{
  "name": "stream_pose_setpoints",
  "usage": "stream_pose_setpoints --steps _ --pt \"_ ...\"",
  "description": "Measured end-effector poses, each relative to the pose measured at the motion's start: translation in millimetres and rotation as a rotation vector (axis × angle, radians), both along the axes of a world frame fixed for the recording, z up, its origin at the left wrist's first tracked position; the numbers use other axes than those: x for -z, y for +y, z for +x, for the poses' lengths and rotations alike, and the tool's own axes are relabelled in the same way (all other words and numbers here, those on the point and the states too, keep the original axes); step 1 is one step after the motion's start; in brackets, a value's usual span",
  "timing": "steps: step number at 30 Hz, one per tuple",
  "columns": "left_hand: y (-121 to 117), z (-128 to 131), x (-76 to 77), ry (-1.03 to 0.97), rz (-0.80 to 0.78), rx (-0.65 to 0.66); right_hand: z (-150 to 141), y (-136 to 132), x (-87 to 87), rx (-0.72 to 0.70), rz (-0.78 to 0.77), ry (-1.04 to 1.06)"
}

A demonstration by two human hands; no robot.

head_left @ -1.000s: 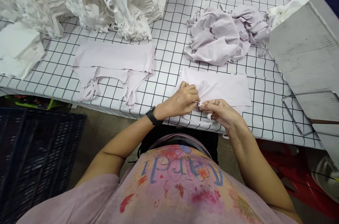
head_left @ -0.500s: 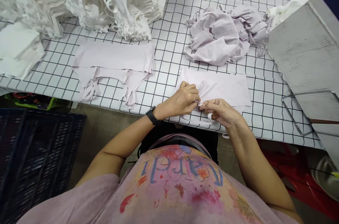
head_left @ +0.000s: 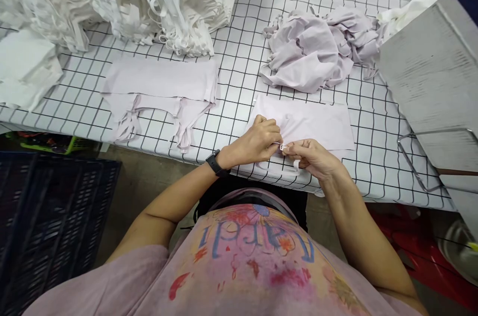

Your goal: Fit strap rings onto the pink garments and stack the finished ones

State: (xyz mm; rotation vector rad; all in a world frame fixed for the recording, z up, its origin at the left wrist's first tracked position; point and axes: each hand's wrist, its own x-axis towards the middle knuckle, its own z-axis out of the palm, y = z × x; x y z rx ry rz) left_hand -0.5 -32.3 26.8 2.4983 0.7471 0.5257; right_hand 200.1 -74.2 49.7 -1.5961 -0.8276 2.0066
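A pale lilac strappy garment (head_left: 317, 119) lies flat at the table's front edge, under both hands. My left hand (head_left: 261, 139), with a black watch on its wrist, is closed in a pinch on the garment's thin strap. Close beside it, my right hand (head_left: 308, 154) pinches a small white strap slider (head_left: 282, 147) between thumb and fingers. The fingertips of the two hands almost meet there. Part of the strap hangs in a loop below the right fingers. What lies inside the left fist is partly hidden.
Flat lilac garments (head_left: 160, 77) with straps lie to the left. A crumpled lilac heap (head_left: 309, 50) sits behind my hands. White garments (head_left: 194, 7) are piled at the back left. A grey-white panel (head_left: 429, 67) with a wire frame stands right. Dark crates (head_left: 56, 226) stand below left.
Both hands keep almost the same place and grip at the slider. The strap loop that hung past the table edge by the right wrist is now barely seen.
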Motion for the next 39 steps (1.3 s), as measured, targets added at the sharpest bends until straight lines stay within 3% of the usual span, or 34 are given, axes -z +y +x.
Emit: stream_pose_setpoints --steps 28,39 --pt "-1.2 -1.1 -1.3 -0.006 0.043 0.011 -6.5 2.5 -13.0 0.035 -0.058 -0.037" --pt "0.7 -3.1 -5.7 -0.007 0.145 0.072 -4.7 3.7 -8.0 0.011 -0.052 -0.048"
